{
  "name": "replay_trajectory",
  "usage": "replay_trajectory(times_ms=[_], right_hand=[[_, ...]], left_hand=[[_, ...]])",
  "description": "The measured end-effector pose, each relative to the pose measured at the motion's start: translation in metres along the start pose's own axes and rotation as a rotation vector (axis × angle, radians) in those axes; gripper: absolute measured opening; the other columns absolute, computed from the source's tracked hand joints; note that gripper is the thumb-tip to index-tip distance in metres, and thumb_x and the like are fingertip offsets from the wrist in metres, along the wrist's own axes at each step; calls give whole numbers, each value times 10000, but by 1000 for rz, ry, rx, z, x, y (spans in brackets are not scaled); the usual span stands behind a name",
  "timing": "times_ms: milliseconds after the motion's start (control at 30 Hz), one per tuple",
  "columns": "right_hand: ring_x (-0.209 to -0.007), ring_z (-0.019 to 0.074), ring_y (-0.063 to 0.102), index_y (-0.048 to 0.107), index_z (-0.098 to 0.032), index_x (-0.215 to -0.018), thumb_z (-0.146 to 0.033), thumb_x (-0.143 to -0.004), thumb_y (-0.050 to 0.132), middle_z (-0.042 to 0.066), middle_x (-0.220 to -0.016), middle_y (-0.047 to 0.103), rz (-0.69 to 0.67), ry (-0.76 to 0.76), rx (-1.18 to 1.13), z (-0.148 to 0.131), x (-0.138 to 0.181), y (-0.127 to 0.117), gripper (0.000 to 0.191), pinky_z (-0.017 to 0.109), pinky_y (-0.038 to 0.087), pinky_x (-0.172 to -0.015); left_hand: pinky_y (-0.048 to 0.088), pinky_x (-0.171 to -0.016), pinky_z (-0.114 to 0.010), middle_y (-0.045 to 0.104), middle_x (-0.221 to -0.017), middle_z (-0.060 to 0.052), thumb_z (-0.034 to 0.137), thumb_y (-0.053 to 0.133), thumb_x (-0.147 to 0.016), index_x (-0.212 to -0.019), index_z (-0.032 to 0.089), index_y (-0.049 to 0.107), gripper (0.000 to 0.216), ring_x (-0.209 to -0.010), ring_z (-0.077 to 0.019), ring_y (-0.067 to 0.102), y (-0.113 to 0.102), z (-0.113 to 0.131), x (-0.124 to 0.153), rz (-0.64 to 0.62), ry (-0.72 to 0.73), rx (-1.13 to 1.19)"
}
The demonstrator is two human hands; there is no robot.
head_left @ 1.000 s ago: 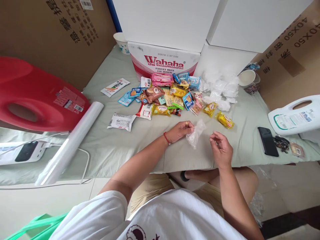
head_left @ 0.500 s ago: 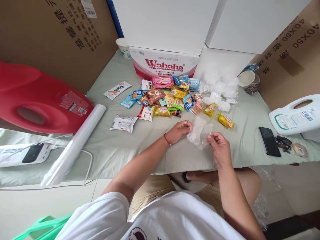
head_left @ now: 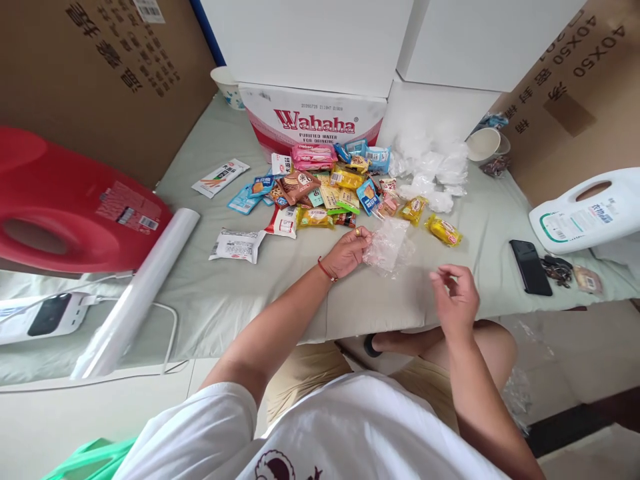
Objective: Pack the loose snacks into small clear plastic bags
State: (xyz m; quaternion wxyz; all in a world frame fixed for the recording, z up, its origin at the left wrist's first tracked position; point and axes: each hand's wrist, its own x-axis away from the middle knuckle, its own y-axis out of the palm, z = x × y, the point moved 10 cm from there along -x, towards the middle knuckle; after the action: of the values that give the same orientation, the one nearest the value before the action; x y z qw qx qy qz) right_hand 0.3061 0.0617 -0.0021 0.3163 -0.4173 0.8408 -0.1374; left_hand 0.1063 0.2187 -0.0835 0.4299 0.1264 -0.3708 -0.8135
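The left hand (head_left: 347, 253) has a clear plastic bag (head_left: 393, 243) pinched between thumb and fingers; the bag spreads out from those fingertips toward the right, crumpled and thin, between the two hands. The right hand (head_left: 457, 297) is free of the bag, raised just off to its right with the fingers loosely curled and the thumb apart from them.

Both hands are over the near part of the cloth-covered surface (head_left: 390, 307). Beyond the left hand lies a heap of wrapped snacks (head_left: 320, 190), in pink, brown, yellow, blue and green, with a printed water carton (head_left: 315, 123) behind it. To the left of that hand rests a white packet (head_left: 237, 245), and farther out a long packet (head_left: 220, 178). Well to its left are a roll of plastic (head_left: 137, 293) and a big red jug (head_left: 75, 207).

Beyond the right hand sits a yellow packet (head_left: 443, 231), and past it a pile of clear bags (head_left: 430, 170). To the right of the right hand are a black phone (head_left: 531, 267), a dark tangled bundle (head_left: 557, 271) too small to make out, and a white jug (head_left: 590, 212) lying tilted behind them.
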Motion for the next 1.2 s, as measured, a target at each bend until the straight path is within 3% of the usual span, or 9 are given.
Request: replay_trajectory(times_ms=[133,300,433,567,700,833,933,1033,1200], right_hand=[[-1061,263,593,686,-303,-1276,-379,-909,703,113,-1414,566,-225,-343,149,-52,-15,52,375,458,539,-940],[-918,243,619,767,-281,-1032,-330,-1007,536,62,-1019,740,-385,-413,186,-66,-44,89,238,400,517,-861],[-737,194,626,769,-234,-941,-375,-956,595,38,-853,742,-429,-245,149,-57,-71,87,224,326,482,-709],[-637,142,554,762,-206,-867,-447,-871,695,-4,-726,681,-471,8,-30,-31,-91,73,250,274,419,-618],[-658,126,522,737,-193,-812,-455,-810,768,-14,-729,638,-414,116,-147,-7,-103,55,263,270,401,-628],[-741,148,578,759,-211,-893,-440,-840,746,14,-867,682,-339,35,-121,-6,-101,42,236,296,466,-693],[-842,178,624,761,-229,-923,-449,-851,738,39,-962,691,-348,-46,-104,-11,-87,41,232,318,520,-734],[-745,169,635,735,-228,-963,-584,-859,707,49,-936,704,-332,211,-257,17,-68,44,371,311,556,-641],[-808,253,741,680,-202,-1123,-894,-829,480,131,-951,763,-475,769,-624,59,-9,80,779,356,616,-564]], left_hand=[[488,-546,-213,523,-742,53,370,918,-659,-792,182,545,437,-581,-74,528,2,-7,2,-36,-66,-32],[582,-694,-301,630,-925,5,574,886,-697,-955,212,579,540,-710,-127,663,10,-10,7,-116,-79,-67],[564,-876,-376,700,-1083,-53,388,1010,-548,-1049,204,587,680,-889,-171,704,20,-14,6,-209,-54,-179],[475,-660,-258,717,-862,-38,538,912,-674,-876,146,624,527,-637,-90,597,12,-21,-1,-169,-32,-326],[327,-524,-235,625,-711,14,653,857,-672,-803,153,635,562,-541,-67,445,-2,-12,-6,-20,32,-340],[348,-576,-261,553,-676,24,660,791,-750,-797,173,664,505,-593,-104,440,-3,31,9,155,222,-554],[391,-716,-302,596,-793,-22,556,701,-888,-839,199,718,360,-733,-157,511,22,79,43,229,505,-911],[349,-773,-343,617,-844,-44,433,622,-969,-929,245,755,234,-774,-184,510,62,85,74,103,651,-1283],[271,-741,-375,604,-778,-47,276,455,-1048,-999,246,727,278,-728,-191,457,100,26,99,-297,669,-1638]])
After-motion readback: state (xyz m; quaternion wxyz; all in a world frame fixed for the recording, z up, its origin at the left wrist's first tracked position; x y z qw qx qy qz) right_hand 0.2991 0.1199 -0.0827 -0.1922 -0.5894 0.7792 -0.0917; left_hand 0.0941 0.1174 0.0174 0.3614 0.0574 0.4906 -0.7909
